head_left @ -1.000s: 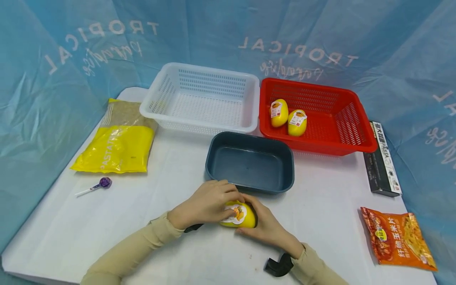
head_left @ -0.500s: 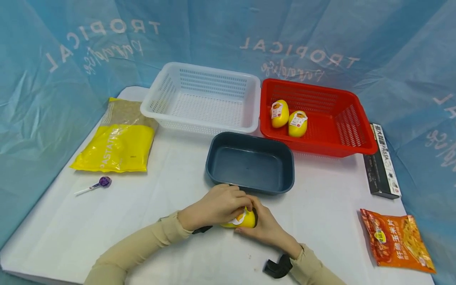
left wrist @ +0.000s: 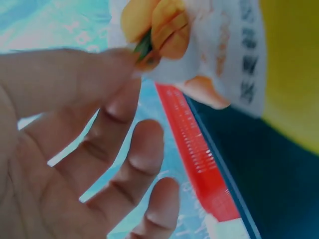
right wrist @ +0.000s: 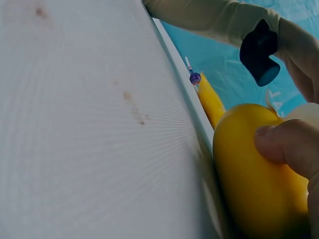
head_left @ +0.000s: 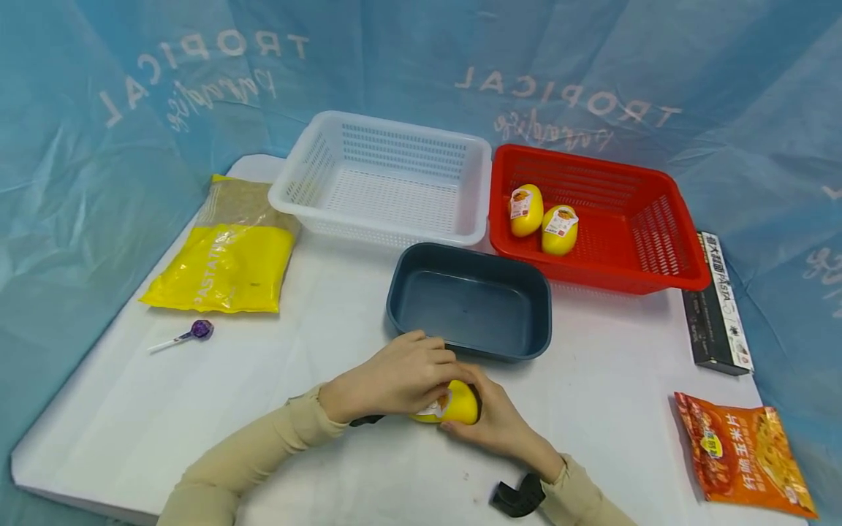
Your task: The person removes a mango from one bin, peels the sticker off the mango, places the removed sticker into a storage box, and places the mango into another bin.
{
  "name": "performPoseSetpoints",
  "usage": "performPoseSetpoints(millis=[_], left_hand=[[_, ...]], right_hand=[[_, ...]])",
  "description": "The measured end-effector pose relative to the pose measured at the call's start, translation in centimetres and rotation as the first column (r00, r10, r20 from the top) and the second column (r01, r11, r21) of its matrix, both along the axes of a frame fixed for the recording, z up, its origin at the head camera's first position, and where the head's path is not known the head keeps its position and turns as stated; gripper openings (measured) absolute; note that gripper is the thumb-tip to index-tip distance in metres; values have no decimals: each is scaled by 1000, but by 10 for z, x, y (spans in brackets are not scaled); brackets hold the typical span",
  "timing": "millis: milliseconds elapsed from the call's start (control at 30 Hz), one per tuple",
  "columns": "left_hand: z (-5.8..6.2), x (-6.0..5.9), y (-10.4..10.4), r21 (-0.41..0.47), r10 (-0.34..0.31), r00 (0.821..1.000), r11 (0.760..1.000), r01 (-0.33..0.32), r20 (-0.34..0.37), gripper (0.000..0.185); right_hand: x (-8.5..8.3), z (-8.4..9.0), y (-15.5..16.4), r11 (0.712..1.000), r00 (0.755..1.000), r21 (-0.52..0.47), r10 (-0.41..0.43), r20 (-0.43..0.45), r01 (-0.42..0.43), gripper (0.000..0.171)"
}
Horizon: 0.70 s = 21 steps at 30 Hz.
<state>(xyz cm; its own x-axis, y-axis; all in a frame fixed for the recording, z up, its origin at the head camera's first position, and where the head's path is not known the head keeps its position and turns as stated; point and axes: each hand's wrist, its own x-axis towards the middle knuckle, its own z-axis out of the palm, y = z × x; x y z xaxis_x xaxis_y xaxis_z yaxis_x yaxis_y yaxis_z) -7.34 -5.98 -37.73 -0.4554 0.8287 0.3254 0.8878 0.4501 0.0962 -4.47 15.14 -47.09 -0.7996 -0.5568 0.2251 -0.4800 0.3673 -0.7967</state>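
A yellow egg-shaped capsule [head_left: 457,404] with a printed label lies on the white table [head_left: 263,380], just in front of the dark blue tray [head_left: 470,301]. My left hand [head_left: 395,378] curls over its left, labelled end. My right hand [head_left: 495,420] cups it from the right and behind. In the left wrist view the label [left wrist: 219,50] meets my upper finger, while the other fingers [left wrist: 134,164] hang loosely below. In the right wrist view my thumb [right wrist: 284,144] presses on the yellow shell [right wrist: 249,184].
A white basket [head_left: 384,175] and a red basket [head_left: 631,219] holding two more yellow capsules [head_left: 526,210] [head_left: 559,229] stand behind the tray. A yellow pasta bag [head_left: 226,256] and a purple lollipop [head_left: 200,329] lie left. A black box [head_left: 720,299] and an orange snack bag [head_left: 743,453] lie right.
My left hand has slid further over the capsule's label, so less of it shows. Both hands and the capsule stay in the same spot before the tray.
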Motion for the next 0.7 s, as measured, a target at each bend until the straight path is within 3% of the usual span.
performPoseSetpoints(millis=[233,400,700], left_hand=[[7,1,-4,-36,-49,998,998,50,28,30],[4,-1,-4,11,-85,994,996,84,68,30],[1,-6,-5,91,-152,979,986,141,135,20]], right_hand=[[-1,-1,-1,999,999,-21,23,-42,-24,71],[0,-2,-2,999,997,-26,29,-74,-31,69],[-2,-4,1,999,999,-16,31,-41,-32,61]])
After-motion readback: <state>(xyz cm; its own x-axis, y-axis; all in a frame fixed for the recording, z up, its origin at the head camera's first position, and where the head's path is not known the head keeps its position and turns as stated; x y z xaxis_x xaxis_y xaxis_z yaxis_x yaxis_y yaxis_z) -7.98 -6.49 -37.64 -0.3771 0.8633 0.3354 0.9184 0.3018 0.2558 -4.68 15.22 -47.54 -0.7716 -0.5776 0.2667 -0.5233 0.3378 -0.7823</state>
